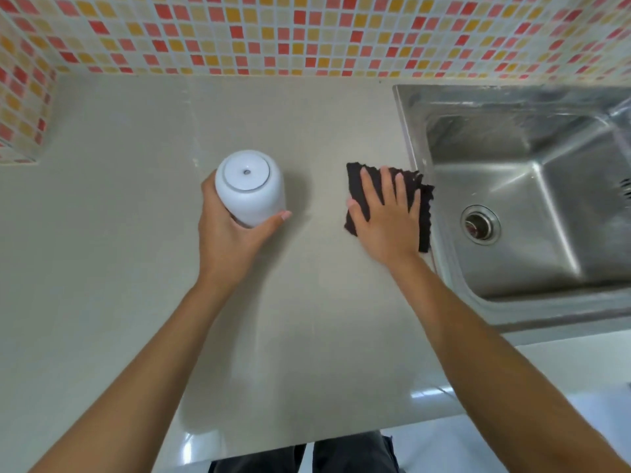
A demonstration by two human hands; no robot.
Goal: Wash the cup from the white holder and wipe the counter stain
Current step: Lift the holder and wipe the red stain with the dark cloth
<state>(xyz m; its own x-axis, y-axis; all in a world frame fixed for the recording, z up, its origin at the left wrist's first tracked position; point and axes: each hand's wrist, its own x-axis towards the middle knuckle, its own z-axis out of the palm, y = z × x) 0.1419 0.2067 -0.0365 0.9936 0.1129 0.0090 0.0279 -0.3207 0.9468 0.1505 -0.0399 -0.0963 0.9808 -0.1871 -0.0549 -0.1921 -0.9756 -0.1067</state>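
My left hand (228,230) grips a white cup (251,187) around its side. The cup is upside down, its base facing up, just above or on the grey counter (119,233); I cannot tell which. My right hand (387,216) lies flat with spread, straight fingers on a dark cloth (425,216), pressing it against the counter beside the sink's left rim. The stain and the white holder are not visible.
A steel sink (532,199) with a round drain (480,225) sits at the right. A mosaic tile wall (307,32) runs along the back and left. The counter's front edge (307,438) is close to my body.
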